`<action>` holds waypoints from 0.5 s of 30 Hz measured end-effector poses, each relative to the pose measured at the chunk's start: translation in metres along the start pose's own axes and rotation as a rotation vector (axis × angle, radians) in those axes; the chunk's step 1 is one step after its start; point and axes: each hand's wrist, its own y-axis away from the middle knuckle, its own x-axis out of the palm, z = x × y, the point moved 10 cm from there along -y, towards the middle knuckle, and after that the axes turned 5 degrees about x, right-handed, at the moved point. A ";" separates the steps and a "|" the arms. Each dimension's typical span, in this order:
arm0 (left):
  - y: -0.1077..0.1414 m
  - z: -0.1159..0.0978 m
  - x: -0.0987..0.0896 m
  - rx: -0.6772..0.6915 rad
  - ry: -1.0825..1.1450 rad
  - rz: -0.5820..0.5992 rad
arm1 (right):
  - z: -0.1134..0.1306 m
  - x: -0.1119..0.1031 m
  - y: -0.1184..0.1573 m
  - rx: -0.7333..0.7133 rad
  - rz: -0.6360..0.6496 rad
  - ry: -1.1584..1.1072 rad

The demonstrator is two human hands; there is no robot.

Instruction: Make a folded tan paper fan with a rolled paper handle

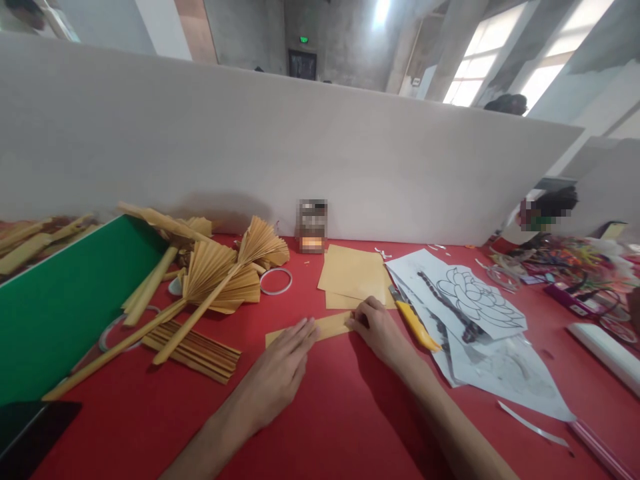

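A narrow folded strip of tan paper (334, 326) lies on the red tabletop in front of me. My left hand (287, 363) rests flat on its left part, fingers stretched out and together. At the strip's right end, the bent fingers of my right hand (375, 327) pinch the paper near its edge; the fingertips are partly hidden. Just beyond my hands lie flat sheets of tan paper (350, 273). A yellow utility knife (417, 325) lies right of my right hand. To the left are a pleated tan paper piece (193, 350) and fan-shaped paper leaves on stems (213, 270).
White sheets with a flower line drawing (480, 300) lie on the right. A roll of tape (276, 281) sits near the fans. A green board (75, 300) stands at left, and a white partition (240, 147) runs along the back. Cluttered items (565, 267) fill the far right.
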 end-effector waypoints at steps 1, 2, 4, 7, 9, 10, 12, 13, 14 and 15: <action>-0.001 -0.002 -0.001 0.004 -0.028 -0.008 | 0.002 -0.001 0.001 0.002 -0.013 0.039; -0.001 -0.004 -0.001 0.010 -0.057 -0.018 | 0.005 -0.002 0.004 0.002 -0.035 0.096; -0.001 -0.007 -0.001 0.021 -0.107 -0.037 | 0.018 -0.004 0.012 -0.026 -0.104 0.237; 0.000 -0.009 -0.001 0.048 -0.152 -0.054 | 0.053 0.011 0.035 -0.209 -0.141 0.366; 0.000 -0.010 -0.003 0.056 -0.163 -0.068 | 0.074 0.032 0.052 -0.361 -0.062 0.338; -0.001 -0.010 -0.005 0.060 -0.170 -0.071 | 0.080 0.039 0.059 -0.392 -0.043 0.323; -0.001 -0.011 -0.007 0.066 -0.201 -0.067 | 0.081 0.047 0.066 -0.388 -0.022 0.304; -0.001 -0.012 -0.007 0.071 -0.226 -0.061 | 0.079 0.049 0.068 -0.374 -0.015 0.299; 0.001 -0.012 -0.007 0.074 -0.254 -0.057 | 0.077 0.050 0.069 -0.359 -0.008 0.296; 0.004 -0.014 -0.006 0.075 -0.283 -0.061 | 0.075 0.050 0.069 -0.348 0.000 0.294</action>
